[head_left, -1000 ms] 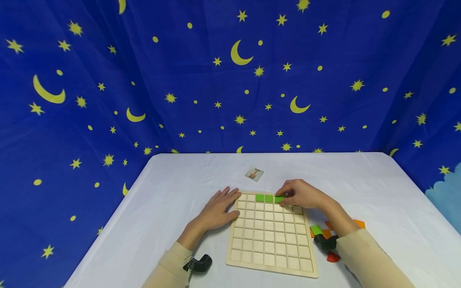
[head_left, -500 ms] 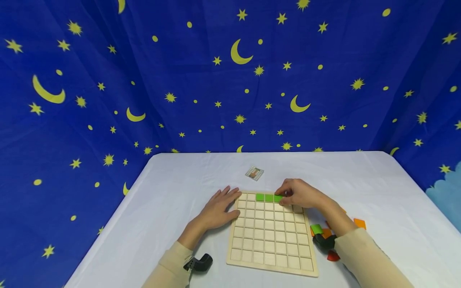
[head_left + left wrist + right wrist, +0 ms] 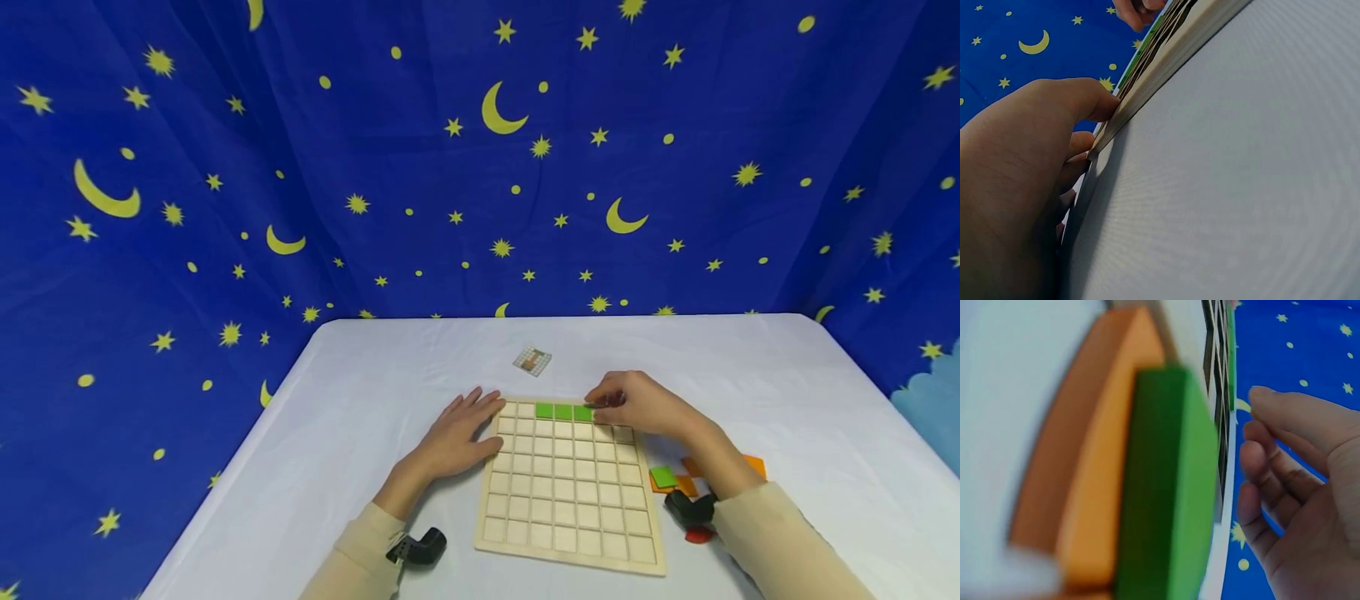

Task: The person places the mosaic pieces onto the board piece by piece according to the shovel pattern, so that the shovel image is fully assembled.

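Observation:
A square wooden grid board (image 3: 566, 492) lies on the white table. In its far row sit three green square tiles (image 3: 563, 412), side by side. My left hand (image 3: 459, 437) rests along the board's left edge, fingers extended; in the left wrist view its thumb (image 3: 1100, 103) touches the frame. My right hand (image 3: 645, 406) hovers at the far row, fingertips just right of the third green tile. In the right wrist view the thumb and bent fingers (image 3: 1257, 459) are loosely curved, with no tile visible between them.
Beside the board's right edge lie loose pieces: a green tile (image 3: 663, 477), orange pieces (image 3: 686, 486) and a red piece (image 3: 699, 535), partly under my right forearm. A small patterned card (image 3: 532, 360) lies beyond the board. A blue star-printed curtain (image 3: 420, 167) surrounds the table.
My right hand has moved slightly right, away from the third green tile, which now shows more fully. The left hand stays on the board's edge.

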Demonstrator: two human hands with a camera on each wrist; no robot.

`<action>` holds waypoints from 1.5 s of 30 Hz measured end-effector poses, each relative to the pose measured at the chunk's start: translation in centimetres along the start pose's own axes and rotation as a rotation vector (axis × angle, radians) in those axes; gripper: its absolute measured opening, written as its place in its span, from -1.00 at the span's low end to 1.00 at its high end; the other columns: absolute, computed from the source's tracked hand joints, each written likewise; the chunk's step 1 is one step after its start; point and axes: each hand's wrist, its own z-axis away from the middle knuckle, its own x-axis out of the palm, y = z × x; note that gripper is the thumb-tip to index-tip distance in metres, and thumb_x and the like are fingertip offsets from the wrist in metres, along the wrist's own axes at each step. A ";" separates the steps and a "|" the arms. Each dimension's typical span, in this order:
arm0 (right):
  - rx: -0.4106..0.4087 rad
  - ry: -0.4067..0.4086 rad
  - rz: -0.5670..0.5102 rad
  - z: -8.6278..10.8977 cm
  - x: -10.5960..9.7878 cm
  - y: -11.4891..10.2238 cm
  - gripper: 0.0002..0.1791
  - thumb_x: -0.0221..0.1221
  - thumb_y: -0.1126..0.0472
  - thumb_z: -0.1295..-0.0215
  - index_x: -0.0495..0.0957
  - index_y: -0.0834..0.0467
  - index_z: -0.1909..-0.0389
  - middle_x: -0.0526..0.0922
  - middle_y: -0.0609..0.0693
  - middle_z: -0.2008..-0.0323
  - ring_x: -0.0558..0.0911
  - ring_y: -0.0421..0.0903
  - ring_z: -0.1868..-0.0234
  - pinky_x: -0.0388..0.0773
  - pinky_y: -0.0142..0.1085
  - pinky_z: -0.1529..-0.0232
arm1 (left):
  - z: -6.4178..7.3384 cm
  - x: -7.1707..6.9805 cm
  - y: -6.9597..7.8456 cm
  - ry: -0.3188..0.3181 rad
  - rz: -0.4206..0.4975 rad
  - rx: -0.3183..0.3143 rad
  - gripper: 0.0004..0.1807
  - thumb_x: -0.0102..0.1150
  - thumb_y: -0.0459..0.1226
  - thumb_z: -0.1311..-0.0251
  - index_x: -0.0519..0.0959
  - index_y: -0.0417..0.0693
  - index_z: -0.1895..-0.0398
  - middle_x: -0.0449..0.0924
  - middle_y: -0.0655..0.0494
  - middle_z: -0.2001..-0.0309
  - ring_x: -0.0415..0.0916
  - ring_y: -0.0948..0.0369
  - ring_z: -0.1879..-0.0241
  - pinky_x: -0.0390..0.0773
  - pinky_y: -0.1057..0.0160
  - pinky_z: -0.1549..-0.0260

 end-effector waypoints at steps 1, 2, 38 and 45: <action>0.005 0.011 0.001 0.3 -0.1 0.2 -0.74 0.33 0.18 -0.18 0.70 0.10 0.09 0.61 -0.16 0.27 0.53 -0.15 0.29 0.54 -0.27 0.32 | 0.0 0.0 0.1 -0.003 0.001 0.001 -0.29 -0.01 0.08 -0.29 0.21 0.05 -0.47 0.09 0.17 -0.46 -0.15 0.10 -0.47 -0.18 0.09 -0.40; 0.012 0.019 -0.002 0.5 -0.3 0.3 -0.74 0.33 0.18 -0.19 0.69 0.09 0.09 0.62 -0.16 0.27 0.54 -0.14 0.29 0.55 -0.27 0.34 | 0.0 0.1 0.1 -0.007 0.001 0.001 -0.29 -0.01 0.08 -0.29 0.20 0.06 -0.47 0.08 0.17 -0.46 -0.16 0.11 -0.47 -0.18 0.09 -0.40; 0.273 0.071 0.113 6.8 -4.1 3.9 -0.56 0.40 0.07 -0.06 0.65 0.05 0.00 0.53 -0.08 0.32 0.42 -0.06 0.31 0.41 -0.32 0.42 | -0.1 -0.3 0.1 -0.008 -0.008 -0.017 -0.28 -0.01 0.08 -0.28 0.20 0.07 -0.47 0.08 0.19 -0.46 -0.17 0.11 -0.47 -0.20 0.11 -0.40; 0.254 0.059 0.113 7.2 -3.9 4.9 -0.61 0.36 0.19 -0.05 0.66 0.05 0.02 0.55 -0.10 0.25 0.41 -0.08 0.29 0.41 -0.33 0.39 | -0.1 -0.4 0.1 -0.017 -0.012 -0.021 -0.28 -0.01 0.08 -0.27 0.20 0.08 -0.47 0.07 0.20 -0.46 -0.17 0.11 -0.47 -0.21 0.11 -0.40</action>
